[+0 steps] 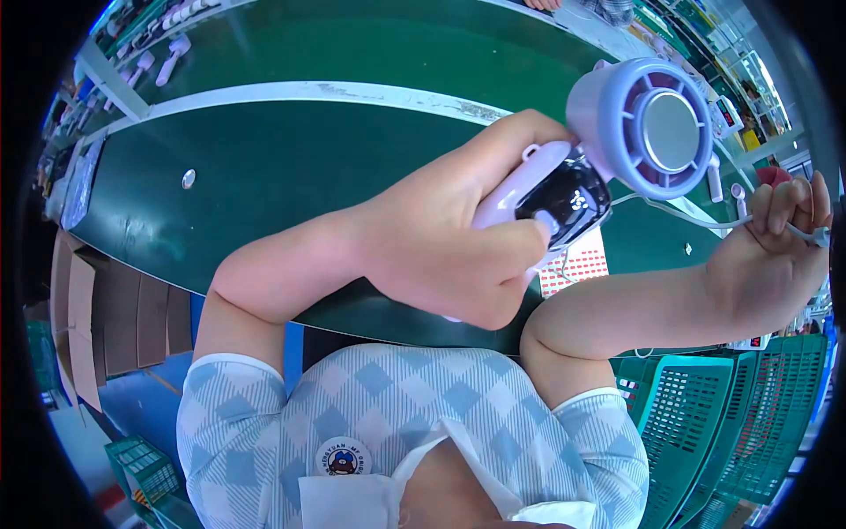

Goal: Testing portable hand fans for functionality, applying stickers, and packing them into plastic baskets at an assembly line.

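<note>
A checked light-blue shirt (397, 414) with a round badge fills the bottom of the view, closest to the lens, and both bare forearms rise from it. The left hand (441, 247) is wrapped around the pale lilac handle of a handheld fan (608, 150); its fingers (515, 242) are curled shut around the grip just below the fan's glossy black display panel, with the thumb lying along the top of the handle. The fan's round head, with a silver centre disc, sticks out beyond the fingers toward the upper right, held in the air above the green surface (291, 159). A thin white cable (696, 219) runs from the fan's handle to the right hand (780, 242), whose fingers are bent closed around the cable's far end. Green plastic crates (723, 423) stand at the lower right, and cardboard sheets (97, 317) lie at the left.
</note>
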{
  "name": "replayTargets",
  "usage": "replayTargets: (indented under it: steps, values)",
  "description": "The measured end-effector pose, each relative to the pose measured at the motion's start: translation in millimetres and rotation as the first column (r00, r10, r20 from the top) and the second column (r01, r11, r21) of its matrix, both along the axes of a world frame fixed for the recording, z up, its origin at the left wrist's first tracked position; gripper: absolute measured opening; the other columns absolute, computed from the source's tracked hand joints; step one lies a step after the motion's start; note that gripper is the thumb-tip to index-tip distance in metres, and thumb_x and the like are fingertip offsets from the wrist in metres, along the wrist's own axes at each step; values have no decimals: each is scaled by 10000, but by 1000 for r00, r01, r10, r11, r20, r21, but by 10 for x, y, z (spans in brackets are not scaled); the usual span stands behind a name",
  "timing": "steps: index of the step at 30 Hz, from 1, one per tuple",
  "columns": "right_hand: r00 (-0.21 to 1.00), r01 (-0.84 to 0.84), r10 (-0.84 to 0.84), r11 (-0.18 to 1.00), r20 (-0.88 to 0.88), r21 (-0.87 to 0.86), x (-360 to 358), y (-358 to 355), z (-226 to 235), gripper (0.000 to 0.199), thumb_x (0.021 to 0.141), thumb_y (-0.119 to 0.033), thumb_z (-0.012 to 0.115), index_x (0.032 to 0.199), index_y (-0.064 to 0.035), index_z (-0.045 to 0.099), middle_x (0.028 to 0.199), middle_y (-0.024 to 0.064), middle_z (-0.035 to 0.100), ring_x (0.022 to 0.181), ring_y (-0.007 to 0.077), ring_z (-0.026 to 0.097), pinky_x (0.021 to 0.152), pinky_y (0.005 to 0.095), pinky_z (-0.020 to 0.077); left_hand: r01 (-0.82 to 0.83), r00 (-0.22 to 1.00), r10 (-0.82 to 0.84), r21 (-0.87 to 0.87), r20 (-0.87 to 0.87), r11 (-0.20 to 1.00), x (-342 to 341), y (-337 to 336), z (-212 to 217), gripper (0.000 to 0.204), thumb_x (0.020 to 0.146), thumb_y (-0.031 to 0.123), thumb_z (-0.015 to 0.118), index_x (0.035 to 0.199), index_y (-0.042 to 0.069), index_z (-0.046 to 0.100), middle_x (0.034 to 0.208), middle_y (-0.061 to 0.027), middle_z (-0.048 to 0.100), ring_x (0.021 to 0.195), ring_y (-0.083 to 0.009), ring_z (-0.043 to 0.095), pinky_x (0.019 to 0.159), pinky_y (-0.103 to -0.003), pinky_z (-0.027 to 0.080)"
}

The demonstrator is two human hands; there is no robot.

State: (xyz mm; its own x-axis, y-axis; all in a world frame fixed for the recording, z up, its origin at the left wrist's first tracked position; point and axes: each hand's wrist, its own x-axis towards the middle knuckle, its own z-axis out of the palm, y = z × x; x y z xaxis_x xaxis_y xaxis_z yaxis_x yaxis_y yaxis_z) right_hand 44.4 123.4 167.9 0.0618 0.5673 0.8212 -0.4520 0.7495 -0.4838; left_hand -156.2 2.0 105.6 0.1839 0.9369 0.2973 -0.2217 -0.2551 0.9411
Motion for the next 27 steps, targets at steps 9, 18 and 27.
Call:
replayTargets:
  steps: [9, 18, 27]
  values:
    - [992, 126, -126, 992, 0, -10, -58, -50, 5, 356, 868, -162, 337, 1005, 80, 558, 802, 129, 549, 561, 93, 367, 504, 206, 276, 26, 999, -24, 77, -32, 997, 102, -34, -17, 628, 651, -29, 420, 1244, -5, 212, 967, -198, 483, 567, -174, 498, 482, -230, 433]
    - [1000, 14, -12, 997, 29, -72, -57, -1, -6, 353, 824, -259, 422, 945, 47, 549, 786, 85, 515, 579, 109, 393, 499, 201, 284, 334, 925, -218, -390, 313, 858, -86, -211, -200, 525, 682, 62, 540, 1162, -53, 360, 886, -168, 513, 565, -157, 500, 506, -202, 436]
    - [978, -15, -1, 997, -211, -75, -47, 99, 38, 325, 904, -280, 279, 961, -61, 513, 661, -4, 478, 454, 63, 366, 393, 201, 285, 223, 919, -72, -361, 387, 905, -47, -410, -482, 539, 691, 82, 537, 1175, -57, 346, 909, -174, 510, 574, -167, 504, 514, -208, 436]
